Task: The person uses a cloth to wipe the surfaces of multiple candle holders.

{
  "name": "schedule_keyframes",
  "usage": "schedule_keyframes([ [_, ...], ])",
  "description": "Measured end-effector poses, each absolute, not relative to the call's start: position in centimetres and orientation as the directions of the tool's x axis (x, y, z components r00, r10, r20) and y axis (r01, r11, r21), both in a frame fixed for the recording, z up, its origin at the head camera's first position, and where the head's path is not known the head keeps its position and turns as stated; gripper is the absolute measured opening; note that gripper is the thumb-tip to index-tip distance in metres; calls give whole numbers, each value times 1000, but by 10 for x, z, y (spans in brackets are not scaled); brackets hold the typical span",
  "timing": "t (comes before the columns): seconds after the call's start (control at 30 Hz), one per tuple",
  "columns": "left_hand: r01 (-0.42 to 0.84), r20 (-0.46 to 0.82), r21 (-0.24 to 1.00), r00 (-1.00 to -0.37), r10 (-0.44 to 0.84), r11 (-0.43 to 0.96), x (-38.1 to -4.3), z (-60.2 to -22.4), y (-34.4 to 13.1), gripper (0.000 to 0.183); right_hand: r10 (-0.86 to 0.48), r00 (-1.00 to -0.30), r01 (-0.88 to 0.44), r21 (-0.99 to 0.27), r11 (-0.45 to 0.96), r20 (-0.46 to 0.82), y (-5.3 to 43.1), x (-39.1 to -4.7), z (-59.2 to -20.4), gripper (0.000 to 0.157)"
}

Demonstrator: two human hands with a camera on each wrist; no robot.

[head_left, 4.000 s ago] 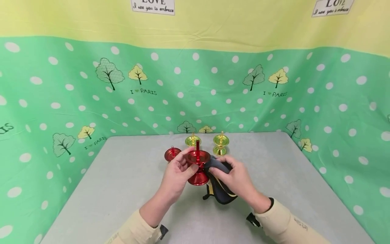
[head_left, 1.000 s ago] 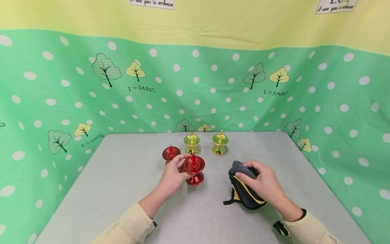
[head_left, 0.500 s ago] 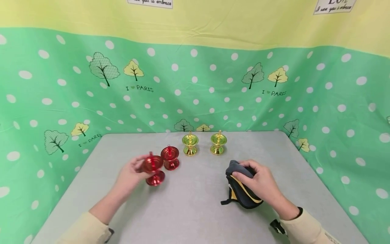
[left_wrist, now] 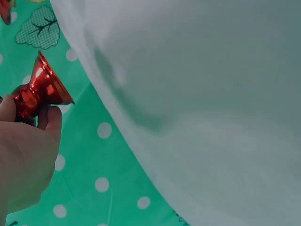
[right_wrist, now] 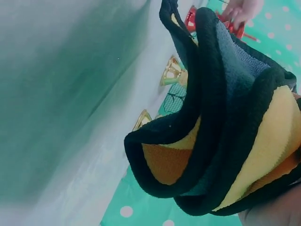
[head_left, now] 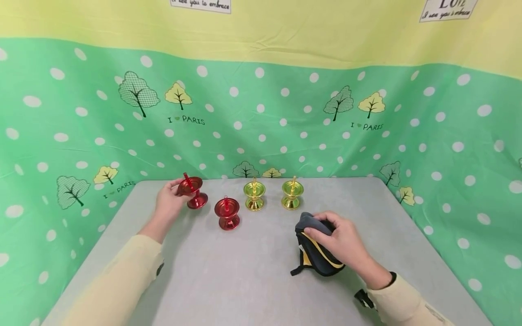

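Observation:
My left hand (head_left: 168, 204) grips a shiny red pedestal candle holder (head_left: 197, 199) at the far left of the table, fingers and thumb around its narrow middle. The holder tilts, and its flared base (left_wrist: 47, 84) shows in the left wrist view. A second red candle holder (head_left: 228, 221) stands upright just to the right and nearer. My right hand (head_left: 346, 240) pinches a folded cloth (head_left: 322, 257) in dark grey and black with yellow bands, held at the right of the table. In the right wrist view the cloth (right_wrist: 225, 117) hides most of that hand.
Two gold candle holders, one at the back middle (head_left: 254, 199) and one to its right (head_left: 292, 199), stand upright on the grey table (head_left: 228, 280). A green and yellow patterned curtain (head_left: 261, 113) rises behind the table's far edge and along both sides.
My left hand has carried the red candle holder away from the cloth, leftward past the other red one, then to the far left. The right hand moved right with the cloth, then slightly back left.

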State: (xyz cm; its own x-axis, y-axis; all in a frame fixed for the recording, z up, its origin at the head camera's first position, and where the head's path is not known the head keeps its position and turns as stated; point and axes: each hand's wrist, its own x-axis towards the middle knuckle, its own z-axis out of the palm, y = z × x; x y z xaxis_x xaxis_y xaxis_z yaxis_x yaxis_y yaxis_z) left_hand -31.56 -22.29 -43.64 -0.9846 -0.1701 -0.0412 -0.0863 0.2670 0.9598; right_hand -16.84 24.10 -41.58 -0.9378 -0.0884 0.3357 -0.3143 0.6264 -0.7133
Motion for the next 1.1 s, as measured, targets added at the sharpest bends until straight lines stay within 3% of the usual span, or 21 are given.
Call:
schedule_keyframes([
  [0.43,-106,-67,980,-972,-224,166,-365,-452,-167,76,-116,-943,-321,-763,561,311,235,-172,-419,23],
  [1.1,-119,-59,957,-973,-222,264,-361,-463,-163,73,-111,-946,-314,-773,551,305,236,-167,-417,21],
])
